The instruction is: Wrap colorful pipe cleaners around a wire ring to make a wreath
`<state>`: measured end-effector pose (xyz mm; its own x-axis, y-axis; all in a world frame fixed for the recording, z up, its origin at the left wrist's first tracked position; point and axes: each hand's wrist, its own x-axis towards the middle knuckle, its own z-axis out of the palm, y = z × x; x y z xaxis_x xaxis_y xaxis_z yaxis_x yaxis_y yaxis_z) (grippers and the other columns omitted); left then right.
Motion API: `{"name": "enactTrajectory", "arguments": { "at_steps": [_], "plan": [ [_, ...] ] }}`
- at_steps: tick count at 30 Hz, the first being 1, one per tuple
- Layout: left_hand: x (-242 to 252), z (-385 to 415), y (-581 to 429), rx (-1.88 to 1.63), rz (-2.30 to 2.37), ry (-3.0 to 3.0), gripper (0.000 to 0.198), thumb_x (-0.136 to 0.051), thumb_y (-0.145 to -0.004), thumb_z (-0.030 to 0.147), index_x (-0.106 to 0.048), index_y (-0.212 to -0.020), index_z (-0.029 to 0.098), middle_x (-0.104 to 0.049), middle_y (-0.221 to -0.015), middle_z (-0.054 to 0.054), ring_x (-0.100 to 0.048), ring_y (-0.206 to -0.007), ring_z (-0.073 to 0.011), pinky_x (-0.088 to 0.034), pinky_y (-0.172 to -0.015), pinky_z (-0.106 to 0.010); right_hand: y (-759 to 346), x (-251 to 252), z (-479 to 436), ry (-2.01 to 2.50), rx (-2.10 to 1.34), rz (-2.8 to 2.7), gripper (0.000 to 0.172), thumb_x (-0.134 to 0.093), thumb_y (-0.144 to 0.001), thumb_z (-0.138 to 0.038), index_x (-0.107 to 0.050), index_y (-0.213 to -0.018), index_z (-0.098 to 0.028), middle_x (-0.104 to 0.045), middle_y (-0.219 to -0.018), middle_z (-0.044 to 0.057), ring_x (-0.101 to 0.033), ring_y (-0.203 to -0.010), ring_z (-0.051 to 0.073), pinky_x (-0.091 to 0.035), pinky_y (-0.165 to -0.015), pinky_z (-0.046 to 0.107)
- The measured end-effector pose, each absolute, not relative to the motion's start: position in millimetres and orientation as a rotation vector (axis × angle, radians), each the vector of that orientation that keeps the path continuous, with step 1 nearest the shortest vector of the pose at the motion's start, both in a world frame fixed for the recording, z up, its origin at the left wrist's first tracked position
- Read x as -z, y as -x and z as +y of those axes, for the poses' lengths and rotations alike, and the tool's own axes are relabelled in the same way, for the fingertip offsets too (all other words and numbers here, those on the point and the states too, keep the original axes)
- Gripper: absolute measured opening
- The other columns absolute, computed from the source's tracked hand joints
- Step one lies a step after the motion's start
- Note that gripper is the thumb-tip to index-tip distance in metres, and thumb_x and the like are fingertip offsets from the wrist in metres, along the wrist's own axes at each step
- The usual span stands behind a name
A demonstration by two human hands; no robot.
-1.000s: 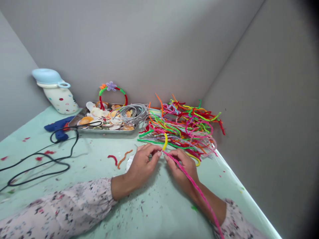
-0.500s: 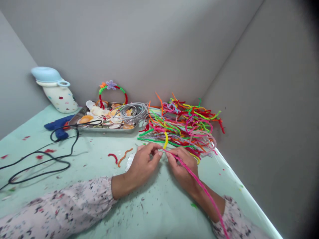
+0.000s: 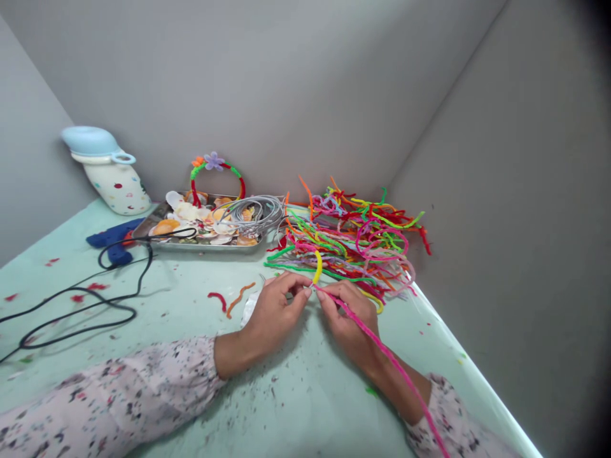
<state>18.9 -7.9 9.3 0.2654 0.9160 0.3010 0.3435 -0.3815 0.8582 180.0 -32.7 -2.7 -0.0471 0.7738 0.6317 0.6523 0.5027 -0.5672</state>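
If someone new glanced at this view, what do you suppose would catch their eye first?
Probably the tangled heap of bright fuzzy strands on the table, beyond the right hand. Next might be the long pink strand, running from that hand's fingertips over the forearm, then the hoop with purple and orange flowers at the metal tray's back edge.

The view's bottom edge cuts off the pink strand (image 3: pixel 382 347).

No lettering, label, brand name, number or sign can be read anywhere in this view.
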Motion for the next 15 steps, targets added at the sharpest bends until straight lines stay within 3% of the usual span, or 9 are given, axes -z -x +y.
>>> {"name": "enactTrajectory", "arguments": {
  "at_steps": [15],
  "plan": [
    [-8.9,-8.0,-18.6,-1.103,1.099,-1.747,0.016,-0.057,-0.082,0.023,-0.067,-0.093,0.017,-0.068,-0.084,-0.003,-0.060,-0.078,-0.0156,-0.046,-0.072,-0.027,-178.3,1.3,-34.5,1.229,-0.234,-1.709,0.008,-0.058,-0.086,-0.019,-0.064,-0.083,-0.023,-0.065,-0.076,0.002,-0.059,-0.072,0.016,-0.047,-0.067,0.029]
  ]
}}
